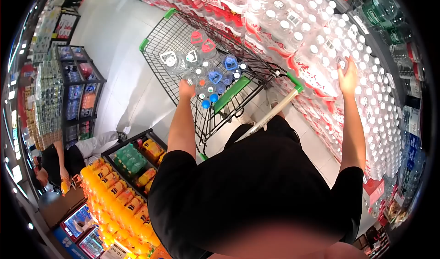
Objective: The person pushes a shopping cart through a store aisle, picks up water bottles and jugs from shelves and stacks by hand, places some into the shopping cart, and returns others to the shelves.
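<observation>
My left hand [187,90] is inside the wire shopping cart [158,78], closed around the top of a clear bottle [189,79]. Around it in the cart stand several bottles: large ones with red handles [208,45], ones with blue handles [230,61], and small ones with white, orange or blue caps [214,97]. Out to the right, my right hand [348,79] is over stacked packs of white-capped water bottles [316,52]. Its thumb and fingers are around the top of a clear bottle [341,63]; the lower part of that bottle is hidden.
The cart's pale handlebar [270,114] crosses in front of my body. Orange drink bottles [117,199] are stacked at lower left beside a black display bin [137,160]. Further left, a person [64,162] crouches near a black shelf rack [80,85]. Pale floor tiles [114,43] run alongside.
</observation>
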